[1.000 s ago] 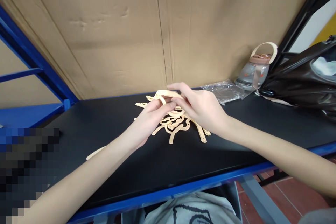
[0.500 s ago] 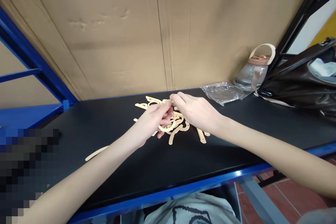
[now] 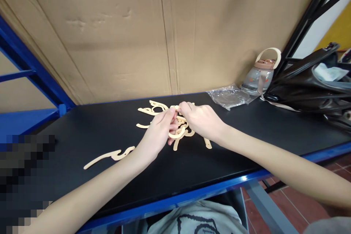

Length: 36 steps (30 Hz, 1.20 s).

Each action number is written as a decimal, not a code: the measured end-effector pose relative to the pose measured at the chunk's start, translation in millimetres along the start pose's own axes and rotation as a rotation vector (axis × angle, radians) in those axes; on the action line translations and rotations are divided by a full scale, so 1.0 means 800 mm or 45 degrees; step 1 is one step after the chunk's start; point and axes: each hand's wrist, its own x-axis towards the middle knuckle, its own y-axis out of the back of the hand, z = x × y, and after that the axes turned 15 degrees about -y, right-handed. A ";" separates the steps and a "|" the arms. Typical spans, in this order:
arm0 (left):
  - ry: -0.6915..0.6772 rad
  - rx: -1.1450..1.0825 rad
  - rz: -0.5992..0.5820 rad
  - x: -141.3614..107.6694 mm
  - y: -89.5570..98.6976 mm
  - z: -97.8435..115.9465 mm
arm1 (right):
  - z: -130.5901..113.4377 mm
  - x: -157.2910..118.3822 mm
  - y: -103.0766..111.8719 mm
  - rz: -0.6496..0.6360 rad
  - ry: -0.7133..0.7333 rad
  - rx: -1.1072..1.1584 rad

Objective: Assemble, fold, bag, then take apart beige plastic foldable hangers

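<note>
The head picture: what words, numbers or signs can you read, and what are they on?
No text is readable.
Pale grey printed cloth: tiny marks by the dark print, too small to read.
Clear bottle with pinkish lid: orange marks, too blurred to tell.
Cream curved flat pieces: none seen.

Beyond my right hand [image 3: 203, 119] I see a cardboard wall [image 3: 109, 51]; beneath the hand, a black table [image 3: 178, 172], its blue edge [image 3: 216, 187] catching light; lower, to the right, red floor tiles [image 3: 297, 203].

Black tabletop [image 3: 186, 168] lies open at lower centre; pale curved pieces [image 3: 177, 144] clutter mid-frame; 1 bottle [image 3: 252, 80] blocks the right, cardboard [image 3: 109, 51] the top.
</note>
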 end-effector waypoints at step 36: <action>0.122 -0.454 -0.058 0.014 0.023 -0.005 | 0.038 0.007 0.012 -0.029 -0.657 2.128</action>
